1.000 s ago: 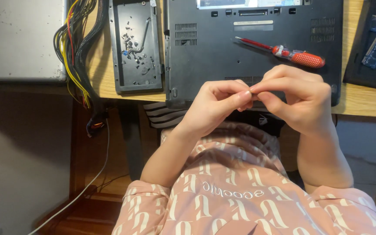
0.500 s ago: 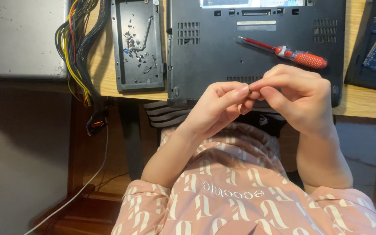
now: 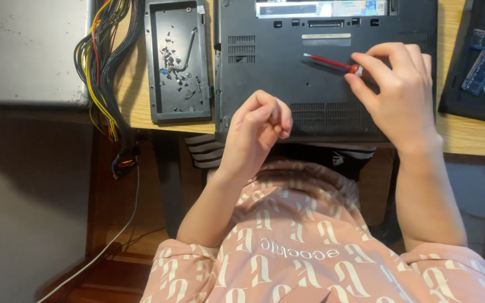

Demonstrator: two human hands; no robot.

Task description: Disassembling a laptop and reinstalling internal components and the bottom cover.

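Closest to the camera, a pink patterned shirt (image 3: 304,258) is seen, with both bare forearms stretched up toward the laptop (image 3: 287,84), which is lying bottom-up on the wooden desk (image 3: 467,134). The left hand (image 3: 259,126) is held just over the laptop's near edge, fingers curled in loosely with the tips pinched together; whether something tiny is pinched there can't be told. A bit further in, the right hand (image 3: 394,92) is laid on the laptop's base, half closed, and the red handle of a screwdriver (image 3: 332,63) is gripped by thumb and fingertips. The shaft is pointed left across the base, flat against it.

Just left of the laptop, a black tray (image 3: 178,59) with small screws scattered in it is set. Left of that, a bundle of coloured wires (image 3: 102,62) is draped over the desk edge, next to a grey metal case (image 3: 26,50). Right of the laptop, blue memory sticks (image 3: 481,62) are resting on another black panel.
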